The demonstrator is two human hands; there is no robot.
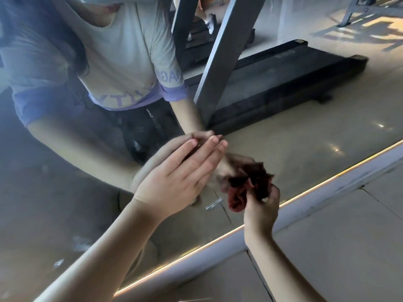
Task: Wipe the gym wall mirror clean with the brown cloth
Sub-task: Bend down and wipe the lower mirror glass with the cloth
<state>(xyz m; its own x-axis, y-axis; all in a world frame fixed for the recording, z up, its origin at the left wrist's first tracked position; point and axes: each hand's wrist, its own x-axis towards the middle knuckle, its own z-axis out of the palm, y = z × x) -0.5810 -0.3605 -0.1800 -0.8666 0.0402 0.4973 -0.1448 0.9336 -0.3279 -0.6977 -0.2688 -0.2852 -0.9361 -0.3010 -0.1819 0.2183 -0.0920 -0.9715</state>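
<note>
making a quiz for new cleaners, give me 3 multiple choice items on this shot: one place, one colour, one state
1. Where is the cloth? A in a bucket B in the right hand C on a shelf
2. What colour is the cloth? A white B blue C reddish brown
3. How is the left hand on the mirror? A flat, fingers straight B clenched fist C pinching the cloth
Answers: B, its fingers curl round the bunched cloth; C, the folds show reddish brown; A, straight fingertips meet their reflection in the glass.
</note>
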